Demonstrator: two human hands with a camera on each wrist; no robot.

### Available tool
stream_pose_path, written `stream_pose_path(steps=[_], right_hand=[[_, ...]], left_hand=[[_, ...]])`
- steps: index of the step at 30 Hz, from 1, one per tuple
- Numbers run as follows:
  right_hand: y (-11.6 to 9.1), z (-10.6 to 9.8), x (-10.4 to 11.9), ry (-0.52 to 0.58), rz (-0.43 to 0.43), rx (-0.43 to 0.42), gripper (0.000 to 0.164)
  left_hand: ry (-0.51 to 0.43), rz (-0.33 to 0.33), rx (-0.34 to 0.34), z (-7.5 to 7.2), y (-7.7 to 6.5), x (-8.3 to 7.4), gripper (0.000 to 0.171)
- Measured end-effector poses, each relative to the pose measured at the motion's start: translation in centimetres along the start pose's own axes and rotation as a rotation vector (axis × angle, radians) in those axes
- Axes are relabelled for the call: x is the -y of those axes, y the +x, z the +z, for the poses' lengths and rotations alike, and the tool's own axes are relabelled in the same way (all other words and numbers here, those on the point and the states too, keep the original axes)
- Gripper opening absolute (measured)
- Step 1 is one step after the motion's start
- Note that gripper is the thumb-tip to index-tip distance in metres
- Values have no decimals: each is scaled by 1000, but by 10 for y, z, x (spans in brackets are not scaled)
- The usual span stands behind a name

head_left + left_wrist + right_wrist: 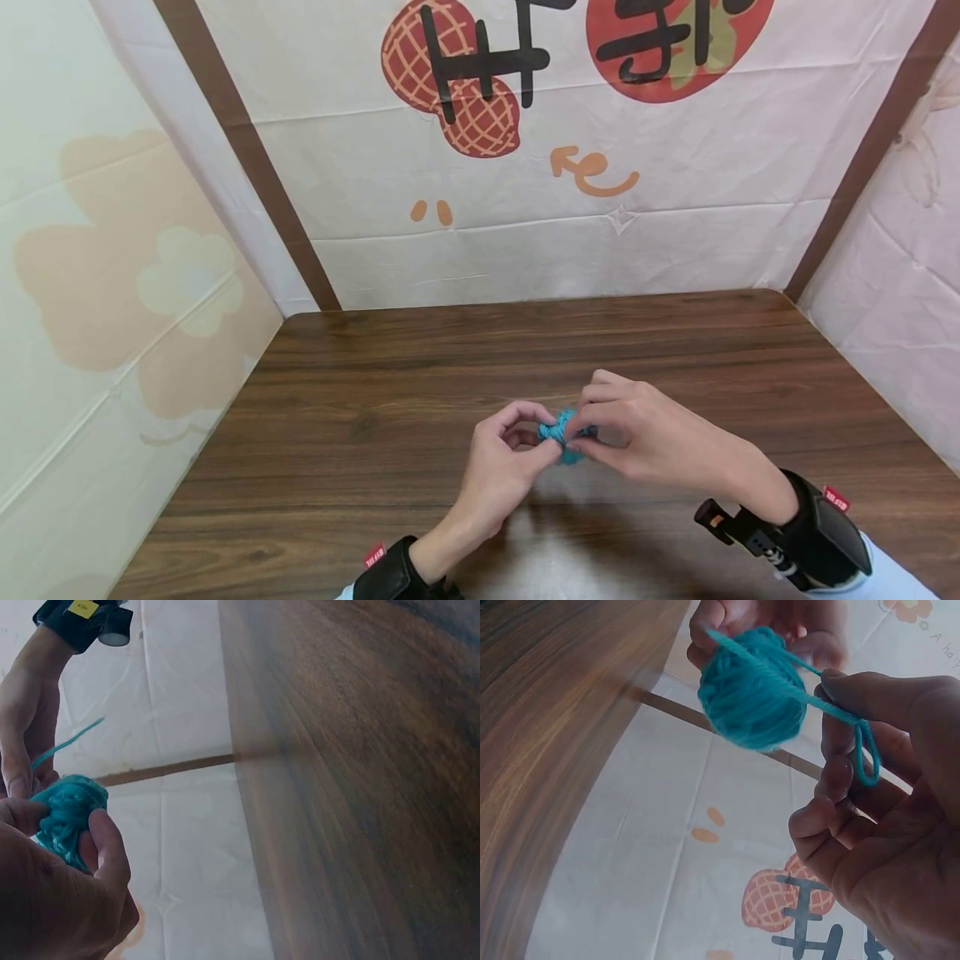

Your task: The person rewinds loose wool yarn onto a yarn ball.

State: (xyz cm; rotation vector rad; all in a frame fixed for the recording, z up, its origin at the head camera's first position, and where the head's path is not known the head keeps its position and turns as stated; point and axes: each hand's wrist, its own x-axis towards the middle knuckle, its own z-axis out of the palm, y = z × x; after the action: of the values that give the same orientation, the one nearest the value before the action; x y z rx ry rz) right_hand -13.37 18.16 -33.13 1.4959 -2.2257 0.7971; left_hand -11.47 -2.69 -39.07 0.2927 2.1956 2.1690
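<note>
A small teal ball of yarn (751, 697) is held up over the wooden table between both hands. My left hand (504, 457) grips the ball from its left side, with thumb and fingertips pressed into the wound strands, as the left wrist view shows. Close on the other side, my right hand (637, 421) pinches a strand of yarn (829, 710) between thumb and index finger. That strand runs across the face of the ball, and a small loop (868, 761) of it hangs below the pinch. The other right fingers are loosely bent.
Below the hands spreads a dark brown wooden table (360, 500). White printed cloth (525, 258) hangs behind it, with more cloth (112, 350) on the left and right sides. Black camera bands (817, 533) sit on both wrists.
</note>
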Motion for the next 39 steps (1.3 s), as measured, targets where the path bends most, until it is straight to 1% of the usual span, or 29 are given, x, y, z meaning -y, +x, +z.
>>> stream_pose_path(steps=[4, 8, 10, 11, 15, 16, 22, 27, 35, 39], right_hand=[[0, -1, -5, -7, 0, -16, 24], [-1, -3, -10, -27, 22, -20, 8], [-1, -4, -13, -31, 33, -23, 5], [-1, -5, -13, -32, 39, -27, 5], [-2, -6, -16, -35, 64, -37, 19], [-2, -6, -17, -36, 65, -41, 21], [-3, -7, -21, -28, 59, -62, 23], [-4, -8, -26, -23, 76, -75, 25], [-6, -11, -35, -48, 115, -92, 20], [-7, -11, -39, -70, 113, -100, 20]], left_hand=[[14, -4, 23, 1, -1, 1, 22], [24, -6, 36, 2, -1, 1, 22], [26, -12, 40, 2, -2, 1, 23], [26, -15, 43, 3, -2, 0, 23], [35, -26, 59, 3, -3, 0, 23], [37, -27, 63, 3, -4, 0, 23], [37, -20, 79, 4, -5, 0, 22], [41, -16, 89, 4, -6, 0, 21], [46, -5, 105, 4, -7, 0, 21], [47, -3, 111, 4, -7, 1, 20]])
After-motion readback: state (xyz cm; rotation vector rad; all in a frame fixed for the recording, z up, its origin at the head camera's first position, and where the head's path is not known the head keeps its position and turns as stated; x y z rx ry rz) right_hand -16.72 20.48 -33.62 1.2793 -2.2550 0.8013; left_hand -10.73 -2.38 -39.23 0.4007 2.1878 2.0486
